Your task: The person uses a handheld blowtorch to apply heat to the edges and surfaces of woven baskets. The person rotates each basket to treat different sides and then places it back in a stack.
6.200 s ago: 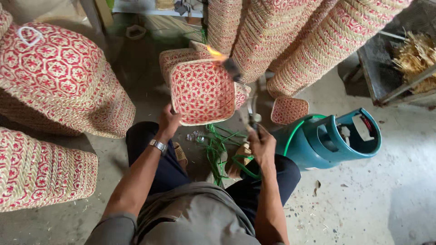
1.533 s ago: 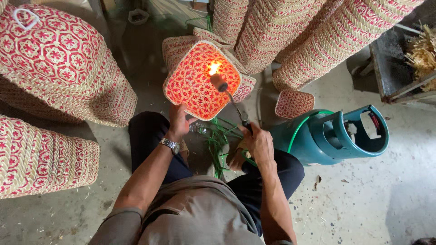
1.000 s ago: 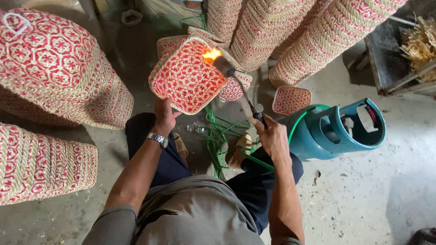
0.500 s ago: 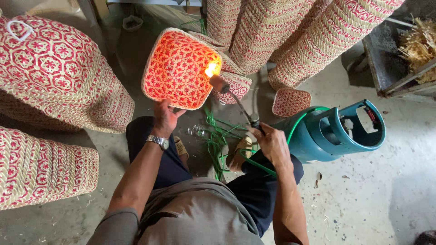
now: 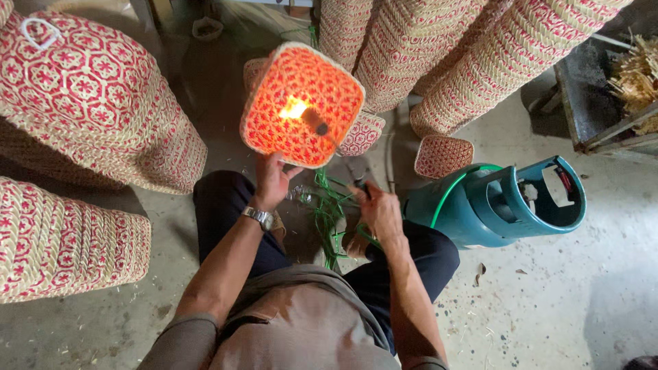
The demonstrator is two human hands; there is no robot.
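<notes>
On the concrete floor (image 5: pixel 548 301), a person sits with legs apart, seen from above.

Left hand (image 5: pixel 273 179): fingers curled and pressed on the lower rim of one square woven lid (image 5: pixel 301 104), red-and-straw pattern, held up tilted above the left knee. A wristwatch (image 5: pixel 259 218) sits on that wrist.

Right hand (image 5: pixel 379 209): blurred; fingers appear closed around the handle of a gas torch (image 5: pixel 343 151), though the exact grip cannot be told. Torch nozzle reaches to the lid's face; one flame (image 5: pixel 295 108) burns against the weave, just left of the nozzle tip, lighting the lid orange.

One teal gas cylinder (image 5: pixel 500 202) lies on its side just right of the right knee. A green hose (image 5: pixel 329 212) loops on the floor between the legs.

Smaller lids on the floor: three counted — one behind the held lid (image 5: pixel 255 68), one under its lower right corner (image 5: pixel 362 133), one beside the cylinder (image 5: pixel 444 156).

Large woven baskets, same pattern: two at left (image 5: pixel 89 103), (image 5: pixel 62 240); three stacked columns leaning at top right (image 5: pixel 425 48).

One dark bench with a straw bundle (image 5: pixel 637 75) at far right.
</notes>
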